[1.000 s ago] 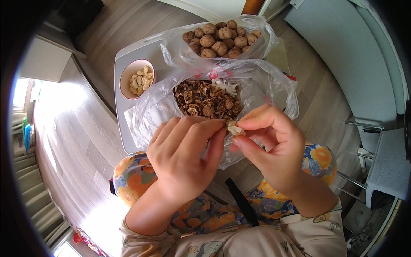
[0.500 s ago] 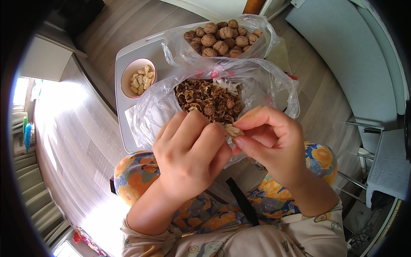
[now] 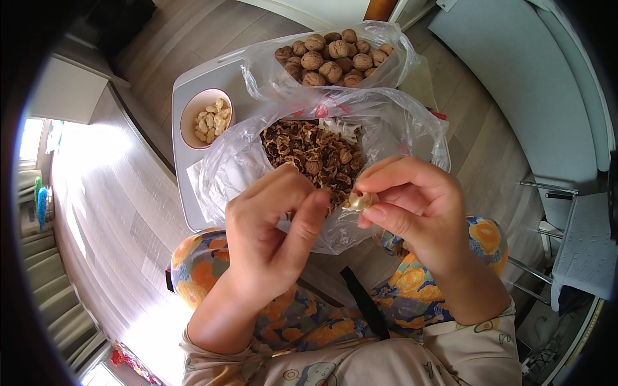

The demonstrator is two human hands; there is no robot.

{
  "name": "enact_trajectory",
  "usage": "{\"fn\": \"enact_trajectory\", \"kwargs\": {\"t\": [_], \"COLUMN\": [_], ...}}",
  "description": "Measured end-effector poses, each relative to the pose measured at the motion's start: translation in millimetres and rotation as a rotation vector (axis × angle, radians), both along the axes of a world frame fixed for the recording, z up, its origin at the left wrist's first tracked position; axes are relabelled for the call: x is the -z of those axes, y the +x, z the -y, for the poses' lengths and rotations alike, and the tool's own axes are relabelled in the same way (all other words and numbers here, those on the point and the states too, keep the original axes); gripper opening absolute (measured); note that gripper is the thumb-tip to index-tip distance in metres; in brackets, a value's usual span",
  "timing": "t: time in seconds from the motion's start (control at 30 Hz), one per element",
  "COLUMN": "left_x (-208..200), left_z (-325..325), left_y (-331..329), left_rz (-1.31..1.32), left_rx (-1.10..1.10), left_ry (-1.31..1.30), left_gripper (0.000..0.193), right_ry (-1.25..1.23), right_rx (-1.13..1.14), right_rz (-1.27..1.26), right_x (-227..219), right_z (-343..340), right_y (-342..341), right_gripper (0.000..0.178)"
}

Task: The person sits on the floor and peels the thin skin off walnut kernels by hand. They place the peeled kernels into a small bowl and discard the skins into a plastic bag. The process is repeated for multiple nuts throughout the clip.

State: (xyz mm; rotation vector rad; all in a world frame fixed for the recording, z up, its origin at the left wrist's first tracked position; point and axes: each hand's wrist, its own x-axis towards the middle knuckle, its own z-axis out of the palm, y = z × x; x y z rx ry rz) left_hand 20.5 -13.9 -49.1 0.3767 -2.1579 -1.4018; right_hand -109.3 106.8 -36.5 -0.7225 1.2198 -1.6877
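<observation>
A pale, peeled walnut kernel [image 3: 360, 201] is pinched between the thumb and fingers of my right hand [image 3: 415, 209], with a thin shred of skin hanging from its left side. Just left of it, apart from the kernel, my left hand [image 3: 273, 222] is closed, thumb pressed to the curled fingers; whatever sits at the tips is too small to make out. Beneath both hands lies an open clear plastic bag [image 3: 222, 164] filled with broken walnut shells [image 3: 309, 148] and some white scraps.
A second plastic bag [image 3: 257, 74] of whole walnuts [image 3: 331, 71] stands at the back of the grey table [image 3: 187, 186]. At its left, a red-rimmed bowl [image 3: 187, 125] holds pale kernels [image 3: 212, 122]. My patterned trouser legs [image 3: 199, 260] flank the front edge.
My left hand has drawn back left, away from the kernel, its thumb now showing. The right hand has turned slightly and still holds the kernel, which is more exposed.
</observation>
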Motion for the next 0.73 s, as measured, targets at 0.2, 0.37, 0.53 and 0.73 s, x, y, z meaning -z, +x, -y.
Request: {"fn": "enact_trajectory", "kwargs": {"t": [0.2, 0.37, 0.53, 0.73], "left_x": [-9, -14, -12, -14], "left_z": [-10, -8, -7, -6], "left_y": [-7, -1, -3, 0], "left_rz": [-0.075, 0.014, -0.017, 0.033], "left_rx": [-0.144, -0.052, -0.073, -0.035], "left_ry": [0.073, 0.122, 0.054, 0.035], "left_gripper": [0.005, 0.006, 0.01, 0.012], "right_ry": [-0.066, -0.097, -0.094, -0.102], "right_rx": [0.137, 0.093, 0.077, 0.076], "right_rz": [-0.558, -0.685, -0.758, -0.872], "right_x": [1, 1, -1, -5], "right_z": [2, -1, -1, 0], "right_y": [0, -3, -3, -5], "right_gripper": [0.022, 0.024, 0.025, 0.025]}}
